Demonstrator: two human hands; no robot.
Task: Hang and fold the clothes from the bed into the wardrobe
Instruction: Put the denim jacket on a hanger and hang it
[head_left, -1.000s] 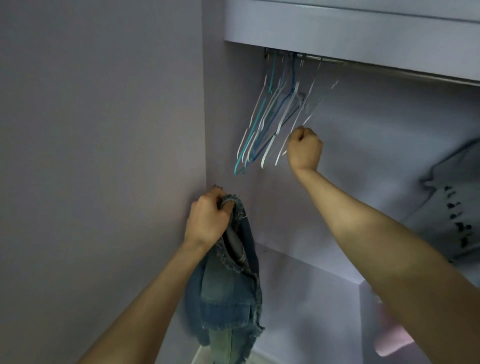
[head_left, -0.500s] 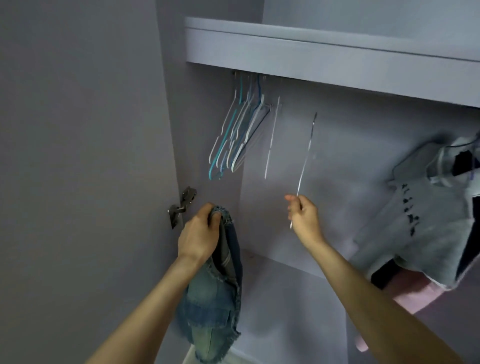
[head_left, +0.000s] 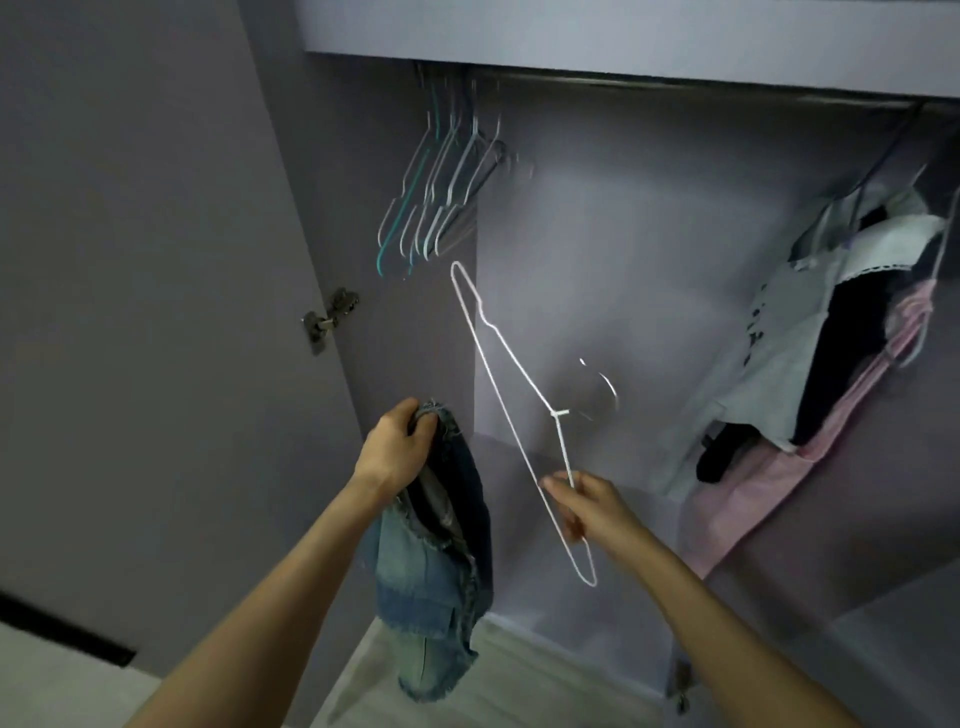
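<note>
The wardrobe is seen open, with its door at the left and a rail under the top shelf. At the right end of the rail some clothes are already hung, grey, black and pink. At the left end a bunch of empty hangers is hung. A denim garment is held up by its top edge in the left hand, whose grip is closed round the cloth; it is not yet on any hanger and hangs free in front of the wardrobe's left side. A white wire hanger is pinched near one end by the right hand, off the rail, tilted. It is judged that the task is partly done: this garment must be put on the hanger and hung. The bed is not seen, so what is left there cannot be told.
</note>
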